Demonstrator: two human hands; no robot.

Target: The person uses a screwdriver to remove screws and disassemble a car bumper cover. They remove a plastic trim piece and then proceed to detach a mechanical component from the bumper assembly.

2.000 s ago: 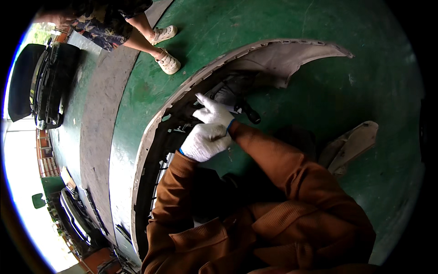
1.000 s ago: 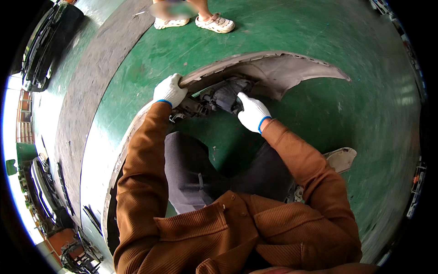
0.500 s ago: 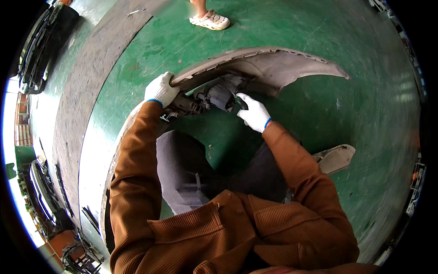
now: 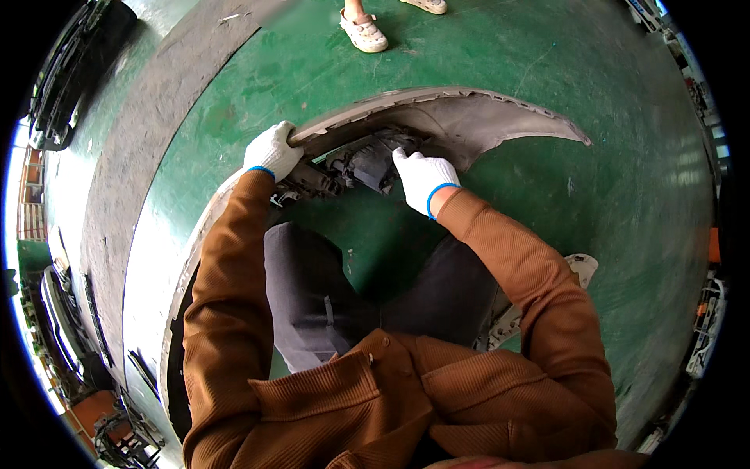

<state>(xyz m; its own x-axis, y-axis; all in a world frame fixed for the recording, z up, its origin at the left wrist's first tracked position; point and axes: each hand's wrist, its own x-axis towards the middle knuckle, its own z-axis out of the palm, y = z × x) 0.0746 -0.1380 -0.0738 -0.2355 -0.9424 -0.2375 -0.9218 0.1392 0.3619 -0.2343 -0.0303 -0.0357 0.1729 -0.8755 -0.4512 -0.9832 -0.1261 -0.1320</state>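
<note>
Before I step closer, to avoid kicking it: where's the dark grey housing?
In the head view, the dark grey housing sits above centre, on the inner side of the curved panel, just left of the right hand.

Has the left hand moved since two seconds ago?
Yes. The left hand has gone outward, toward the grey floor strip, from inside the curved bumper to its rim.

Gloved left grip (image 4: pixel 273 150) clasps edge of long curved bumper (image 4: pixel 512 121) on green floor (image 4: pixel 617 211); gloved right grip (image 4: pixel 423 177) at dark part (image 4: pixel 370 166) inside curve. Pale clogs (image 4: pixel 365 34) beyond.
</note>
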